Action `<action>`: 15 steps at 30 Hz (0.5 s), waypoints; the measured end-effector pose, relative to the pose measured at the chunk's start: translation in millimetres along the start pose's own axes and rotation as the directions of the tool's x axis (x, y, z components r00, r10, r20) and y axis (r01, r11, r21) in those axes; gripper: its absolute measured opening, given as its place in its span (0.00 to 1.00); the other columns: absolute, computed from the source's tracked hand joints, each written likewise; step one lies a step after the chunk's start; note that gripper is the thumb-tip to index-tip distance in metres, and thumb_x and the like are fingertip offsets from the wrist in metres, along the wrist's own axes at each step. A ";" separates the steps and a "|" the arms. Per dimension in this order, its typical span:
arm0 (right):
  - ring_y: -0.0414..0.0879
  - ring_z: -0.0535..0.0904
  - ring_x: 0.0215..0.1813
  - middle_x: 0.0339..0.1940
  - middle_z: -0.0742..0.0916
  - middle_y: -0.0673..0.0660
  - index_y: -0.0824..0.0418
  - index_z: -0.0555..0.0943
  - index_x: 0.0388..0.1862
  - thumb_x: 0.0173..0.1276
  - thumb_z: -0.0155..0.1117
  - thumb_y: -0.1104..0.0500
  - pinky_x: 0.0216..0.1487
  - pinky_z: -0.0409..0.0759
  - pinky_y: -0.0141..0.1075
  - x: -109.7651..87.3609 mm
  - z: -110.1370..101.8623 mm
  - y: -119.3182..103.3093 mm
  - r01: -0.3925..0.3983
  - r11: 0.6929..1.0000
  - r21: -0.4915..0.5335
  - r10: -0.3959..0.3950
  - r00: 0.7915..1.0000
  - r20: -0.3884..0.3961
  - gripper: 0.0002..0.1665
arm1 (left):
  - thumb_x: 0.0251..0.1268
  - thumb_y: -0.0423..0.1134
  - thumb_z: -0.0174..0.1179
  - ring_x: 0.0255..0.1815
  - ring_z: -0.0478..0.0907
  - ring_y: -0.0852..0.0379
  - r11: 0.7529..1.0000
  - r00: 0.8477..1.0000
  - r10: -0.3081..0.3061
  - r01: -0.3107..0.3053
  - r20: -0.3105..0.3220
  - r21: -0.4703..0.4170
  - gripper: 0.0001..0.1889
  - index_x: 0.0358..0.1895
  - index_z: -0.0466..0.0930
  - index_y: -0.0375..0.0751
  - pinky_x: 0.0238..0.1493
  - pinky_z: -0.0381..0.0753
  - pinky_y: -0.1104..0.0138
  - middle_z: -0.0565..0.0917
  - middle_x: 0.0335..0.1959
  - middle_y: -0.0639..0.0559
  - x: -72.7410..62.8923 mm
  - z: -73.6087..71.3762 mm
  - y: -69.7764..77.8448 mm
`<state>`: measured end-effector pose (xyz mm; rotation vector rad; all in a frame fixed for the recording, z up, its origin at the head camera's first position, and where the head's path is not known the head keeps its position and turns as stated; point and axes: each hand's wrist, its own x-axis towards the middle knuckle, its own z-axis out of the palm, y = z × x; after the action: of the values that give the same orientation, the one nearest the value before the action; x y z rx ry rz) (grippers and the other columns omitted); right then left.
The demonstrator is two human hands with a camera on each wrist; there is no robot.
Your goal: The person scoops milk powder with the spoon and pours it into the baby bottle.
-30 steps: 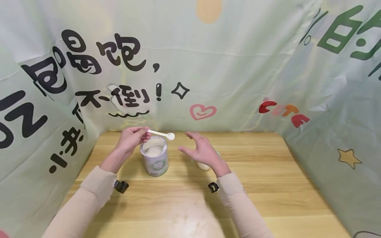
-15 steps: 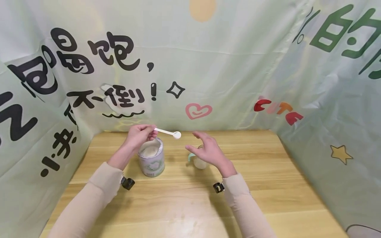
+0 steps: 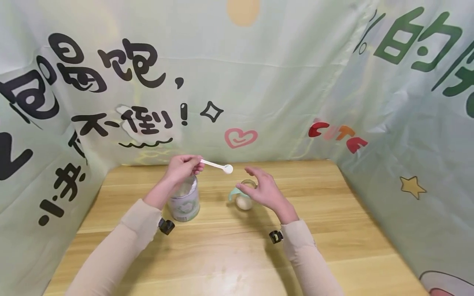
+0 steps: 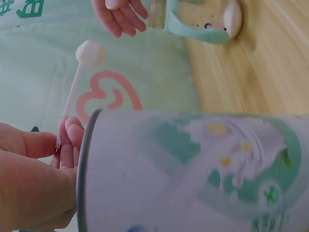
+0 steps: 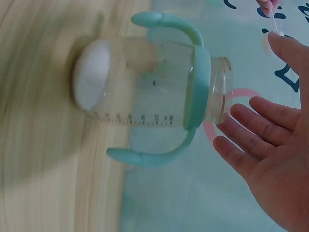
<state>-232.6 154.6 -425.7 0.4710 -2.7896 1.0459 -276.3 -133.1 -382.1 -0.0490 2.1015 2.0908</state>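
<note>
My left hand [image 3: 183, 169] pinches the end of a white measuring scoop [image 3: 218, 165] above the open milk powder can [image 3: 185, 205]. In the left wrist view white powder [image 4: 90, 53] heaps in the scoop's bowl. My right hand [image 3: 267, 190], fingers spread and holding nothing, hovers beside the mouth of a clear baby bottle [image 5: 145, 82]. Uncapped and upright on the table, the bottle has a mint-green collar with two handles [image 5: 164, 157] and some white powder at its bottom. Part of the bottle is hidden behind the right hand in the head view.
A light wooden table [image 3: 222, 255] carries the can and the bottle. Printed cloth walls [image 3: 281, 94] close off its back and both sides. Each wrist wears a small black camera, such as the left one [image 3: 166, 226].
My left hand has carried the scoop rightward, from the can toward the bottle. The right hand stays near the bottle, which shows more from behind it. The head view has turned slightly right.
</note>
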 end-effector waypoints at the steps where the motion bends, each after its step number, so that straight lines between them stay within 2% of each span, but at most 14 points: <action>1: 0.59 0.77 0.74 0.71 0.82 0.62 0.63 0.74 0.74 0.70 0.73 0.39 0.74 0.75 0.56 -0.8 -0.4 1.0 -0.001 1.000 0.000 0.001 1.000 -0.001 0.44 | 0.80 0.36 0.59 0.31 0.85 0.66 1.000 1.000 -0.003 0.003 0.001 -0.001 0.20 0.64 0.78 0.21 0.37 0.85 0.77 0.89 0.30 0.56 0.9 2.3 -0.2; 5: 0.59 0.77 0.74 0.71 0.82 0.62 0.63 0.74 0.75 0.70 0.73 0.40 0.74 0.76 0.56 -3.6 -1.3 5.3 -0.008 1.000 -0.012 0.007 1.000 -0.001 0.44 | 0.80 0.35 0.59 0.30 0.85 0.66 1.000 1.000 0.002 -0.002 0.012 -0.014 0.20 0.63 0.78 0.21 0.37 0.85 0.76 0.88 0.27 0.58 3.1 11.7 -1.1; 15: 0.60 0.78 0.73 0.70 0.83 0.63 0.64 0.75 0.74 0.69 0.74 0.39 0.74 0.76 0.56 -9.5 -1.6 15.0 -0.021 1.000 -0.019 0.021 1.000 -0.001 0.44 | 0.80 0.34 0.59 0.29 0.85 0.65 1.000 0.999 0.016 -0.015 0.035 -0.016 0.18 0.61 0.80 0.20 0.38 0.86 0.75 0.87 0.26 0.56 6.9 32.8 -2.8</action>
<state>-228.5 168.6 -435.9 0.4394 -2.8073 1.0224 -279.4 -99.8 -385.9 0.0024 2.0722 2.1011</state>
